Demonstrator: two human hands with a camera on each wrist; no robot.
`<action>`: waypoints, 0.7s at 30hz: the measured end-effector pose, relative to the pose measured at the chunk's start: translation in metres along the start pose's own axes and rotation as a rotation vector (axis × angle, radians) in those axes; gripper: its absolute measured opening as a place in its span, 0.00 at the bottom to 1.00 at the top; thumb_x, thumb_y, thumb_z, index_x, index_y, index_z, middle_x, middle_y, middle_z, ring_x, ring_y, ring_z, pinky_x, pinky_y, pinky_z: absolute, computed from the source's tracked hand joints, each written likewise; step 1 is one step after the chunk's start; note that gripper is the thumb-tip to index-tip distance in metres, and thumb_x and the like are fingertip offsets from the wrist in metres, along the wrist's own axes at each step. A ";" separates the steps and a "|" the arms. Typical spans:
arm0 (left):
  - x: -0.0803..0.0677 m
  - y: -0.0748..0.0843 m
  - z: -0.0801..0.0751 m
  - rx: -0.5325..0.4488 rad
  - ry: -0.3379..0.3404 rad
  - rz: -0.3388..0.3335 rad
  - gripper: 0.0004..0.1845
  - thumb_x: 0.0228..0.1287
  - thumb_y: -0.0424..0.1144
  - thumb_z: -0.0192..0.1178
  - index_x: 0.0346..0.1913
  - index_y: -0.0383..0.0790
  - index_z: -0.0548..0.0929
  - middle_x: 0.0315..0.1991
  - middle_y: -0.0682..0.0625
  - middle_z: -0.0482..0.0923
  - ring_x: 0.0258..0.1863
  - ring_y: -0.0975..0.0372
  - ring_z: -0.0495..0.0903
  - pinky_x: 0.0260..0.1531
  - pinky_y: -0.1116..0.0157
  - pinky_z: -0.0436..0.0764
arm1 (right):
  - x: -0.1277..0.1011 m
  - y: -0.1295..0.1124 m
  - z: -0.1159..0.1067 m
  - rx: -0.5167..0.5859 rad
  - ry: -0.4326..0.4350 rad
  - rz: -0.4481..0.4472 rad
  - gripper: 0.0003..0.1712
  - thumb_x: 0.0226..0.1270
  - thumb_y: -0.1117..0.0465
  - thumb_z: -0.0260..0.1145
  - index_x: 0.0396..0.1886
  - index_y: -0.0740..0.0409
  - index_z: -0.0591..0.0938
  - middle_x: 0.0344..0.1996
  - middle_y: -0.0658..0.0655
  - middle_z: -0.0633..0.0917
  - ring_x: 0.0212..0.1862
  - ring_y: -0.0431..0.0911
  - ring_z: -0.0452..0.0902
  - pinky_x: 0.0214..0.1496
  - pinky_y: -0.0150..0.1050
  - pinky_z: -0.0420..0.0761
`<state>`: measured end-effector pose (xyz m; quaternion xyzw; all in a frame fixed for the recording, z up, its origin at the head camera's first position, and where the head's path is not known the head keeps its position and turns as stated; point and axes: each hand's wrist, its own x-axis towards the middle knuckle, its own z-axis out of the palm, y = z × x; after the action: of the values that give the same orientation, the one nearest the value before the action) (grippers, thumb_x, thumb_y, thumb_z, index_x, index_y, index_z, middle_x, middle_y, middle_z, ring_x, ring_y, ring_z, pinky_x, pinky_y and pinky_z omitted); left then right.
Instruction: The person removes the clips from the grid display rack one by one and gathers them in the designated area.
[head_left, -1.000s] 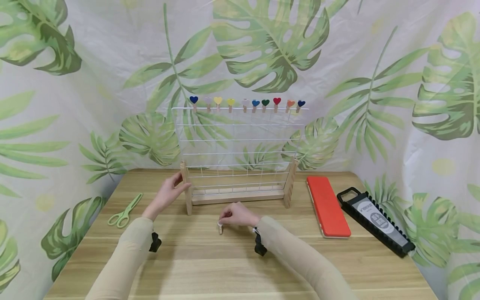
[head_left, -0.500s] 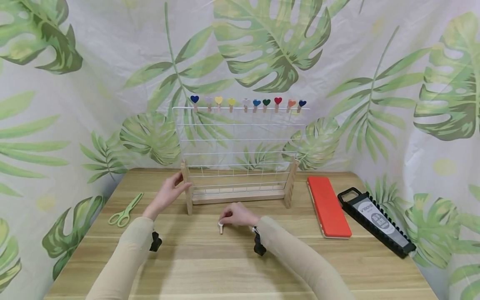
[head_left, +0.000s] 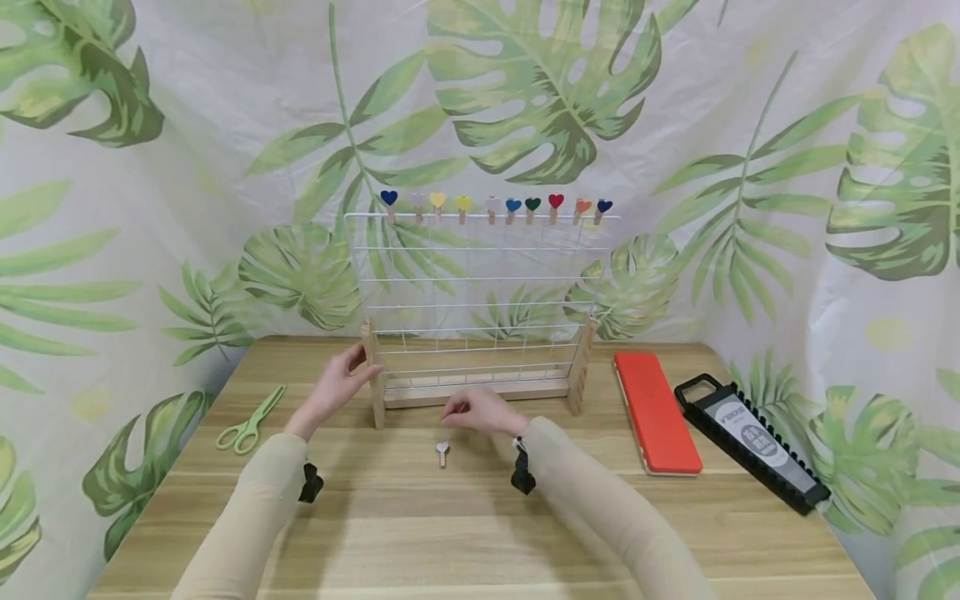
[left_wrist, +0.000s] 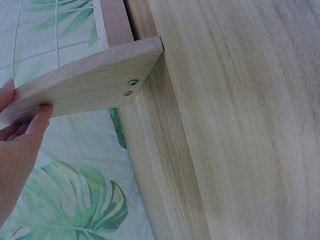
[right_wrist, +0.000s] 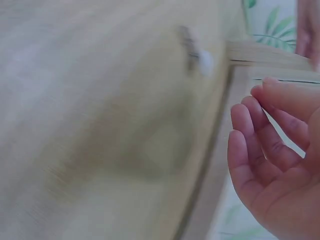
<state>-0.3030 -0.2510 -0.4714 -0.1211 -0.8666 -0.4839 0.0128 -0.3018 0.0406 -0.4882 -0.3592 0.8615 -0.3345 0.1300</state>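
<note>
My left hand [head_left: 337, 387] grips the left wooden side post [head_left: 373, 387] of a standing rack with a white wire grid. In the left wrist view, thumb and fingers lie on either side of that side post [left_wrist: 85, 85]. A small wooden clothes peg with a pale heart [head_left: 442, 452] lies on the tabletop in front of the rack. Just above and beyond it, my right hand [head_left: 483, 410] hovers with nothing in it, fingers loosely bent. The right wrist view shows that hand [right_wrist: 280, 150] apart from the blurred heart peg [right_wrist: 192, 52].
Several heart pegs, among them a red one [head_left: 555, 202], are clipped along the grid's top wire. Green scissors [head_left: 251, 423] lie at the left. To the right are a red flat case [head_left: 657, 414] and a black holder with a carry handle [head_left: 753, 442].
My right hand has let go of the pale heart peg and moved slightly up and away, leaving it lying on the table. The left hand stays on the post.
</note>
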 end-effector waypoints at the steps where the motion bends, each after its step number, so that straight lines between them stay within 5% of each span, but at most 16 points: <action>1: 0.000 0.000 0.000 -0.002 0.000 -0.002 0.34 0.74 0.36 0.56 0.75 0.24 0.55 0.72 0.25 0.60 0.73 0.36 0.59 0.70 0.41 0.67 | 0.000 -0.004 -0.006 0.000 0.007 0.002 0.08 0.69 0.59 0.67 0.40 0.57 0.88 0.37 0.54 0.90 0.33 0.32 0.77 0.36 0.24 0.77; 13: 0.000 -0.002 -0.001 -0.001 -0.009 0.017 0.35 0.74 0.40 0.56 0.74 0.24 0.56 0.72 0.25 0.60 0.73 0.36 0.59 0.70 0.40 0.66 | 0.005 -0.098 -0.113 -0.021 0.163 -0.139 0.12 0.68 0.61 0.67 0.49 0.60 0.85 0.45 0.58 0.89 0.43 0.45 0.86 0.48 0.28 0.85; 21: 0.000 -0.001 0.000 0.000 -0.010 0.013 0.36 0.74 0.40 0.56 0.75 0.23 0.55 0.72 0.25 0.59 0.73 0.35 0.59 0.70 0.40 0.67 | 0.018 -0.162 -0.178 -0.015 0.389 -0.307 0.14 0.66 0.65 0.68 0.50 0.65 0.84 0.46 0.62 0.88 0.47 0.48 0.84 0.52 0.32 0.85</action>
<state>-0.3034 -0.2515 -0.4723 -0.1291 -0.8658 -0.4833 0.0116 -0.3108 0.0293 -0.2473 -0.4157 0.8081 -0.4068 -0.0935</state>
